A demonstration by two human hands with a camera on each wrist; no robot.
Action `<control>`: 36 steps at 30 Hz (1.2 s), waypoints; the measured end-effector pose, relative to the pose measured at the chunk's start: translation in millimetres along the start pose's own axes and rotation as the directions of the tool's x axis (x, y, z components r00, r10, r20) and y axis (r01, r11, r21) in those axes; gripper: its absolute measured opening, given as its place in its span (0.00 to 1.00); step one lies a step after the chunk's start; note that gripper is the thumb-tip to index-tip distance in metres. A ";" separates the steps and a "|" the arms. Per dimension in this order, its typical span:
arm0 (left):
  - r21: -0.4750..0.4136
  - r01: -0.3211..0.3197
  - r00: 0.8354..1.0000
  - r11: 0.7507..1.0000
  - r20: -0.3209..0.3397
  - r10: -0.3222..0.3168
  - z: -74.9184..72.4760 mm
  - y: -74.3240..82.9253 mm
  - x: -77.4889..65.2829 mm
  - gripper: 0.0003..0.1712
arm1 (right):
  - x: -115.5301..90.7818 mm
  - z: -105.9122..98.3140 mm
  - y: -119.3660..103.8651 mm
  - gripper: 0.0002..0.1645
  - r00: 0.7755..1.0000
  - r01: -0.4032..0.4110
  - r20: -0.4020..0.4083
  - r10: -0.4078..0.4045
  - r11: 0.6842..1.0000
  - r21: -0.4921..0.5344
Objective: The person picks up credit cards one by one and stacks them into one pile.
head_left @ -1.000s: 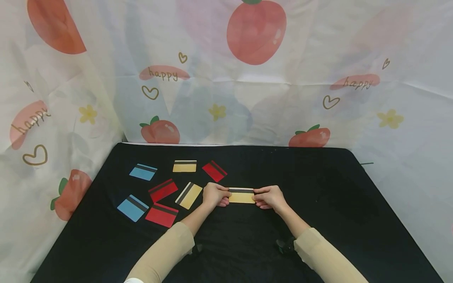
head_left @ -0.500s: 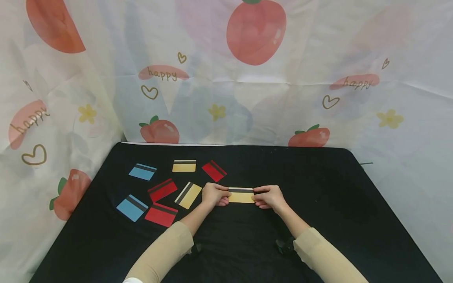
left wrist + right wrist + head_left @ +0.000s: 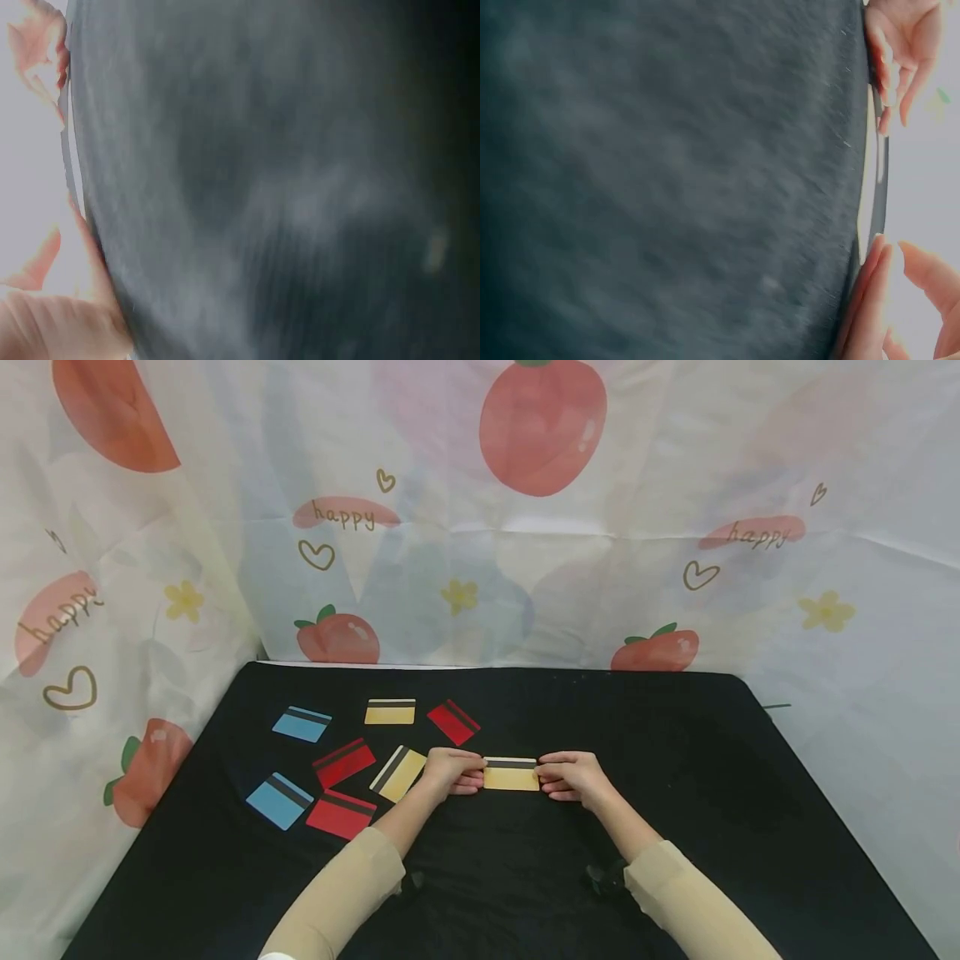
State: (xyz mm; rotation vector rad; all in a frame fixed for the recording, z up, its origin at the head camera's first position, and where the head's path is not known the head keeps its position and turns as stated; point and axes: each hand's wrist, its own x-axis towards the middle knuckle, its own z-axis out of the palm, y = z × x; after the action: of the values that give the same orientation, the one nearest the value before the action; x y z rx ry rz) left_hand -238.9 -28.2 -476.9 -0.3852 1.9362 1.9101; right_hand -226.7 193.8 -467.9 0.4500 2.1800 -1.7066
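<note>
A yellow card [image 3: 511, 778] with a dark stripe lies on the black table between the two hands. My left hand [image 3: 450, 772] has its fingertips right at the card's left edge, fingers fairly straight. At the right edge, the fingertips of my right hand [image 3: 573, 778] overlap the card slightly. In the right wrist view, the thumb and fingers of the right hand [image 3: 881, 300] stand apart beside the thin edge of the card [image 3: 867, 187]. The left wrist view shows part of the left hand [image 3: 64, 322] at the lower left.
Left of the hands lie another yellow card [image 3: 396, 772], a red card [image 3: 454, 722], a blue card [image 3: 280, 802] and several more. The black table [image 3: 712, 793] meets a printed cloth backdrop [image 3: 570, 593] at its far edge.
Both hands have loosened at the card's ends, their fingers straighter than before. The left hand has shifted slightly left, while the yellow card stays in place.
</note>
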 end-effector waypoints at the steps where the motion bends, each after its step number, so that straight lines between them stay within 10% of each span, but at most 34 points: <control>1: -0.003 0.013 1.000 1.000 0.000 -0.013 -1.1 1.1 0.4 0.15 | -0.4 -0.8 -2.0 0.22 1.000 -0.003 0.001 0.003 1.000 0.002; 22: -0.103 0.089 0.991 0.991 -0.089 -0.098 -55.9 42.6 21.6 0.24 | 8.7 4.2 -28.8 0.24 0.997 -0.042 0.077 0.030 0.987 0.157; 36: -0.195 0.032 0.991 0.980 -0.123 -0.057 -74.7 48.1 35.3 0.26 | 24.1 25.9 -40.0 0.24 0.994 -0.039 0.106 0.014 0.971 0.236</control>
State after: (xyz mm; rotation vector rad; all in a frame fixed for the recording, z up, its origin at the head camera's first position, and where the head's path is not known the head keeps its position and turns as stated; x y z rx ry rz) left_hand -298.4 -98.4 -450.9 -0.6157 1.8070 2.0967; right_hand -264.2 160.4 -449.9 0.4372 1.8968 -1.9410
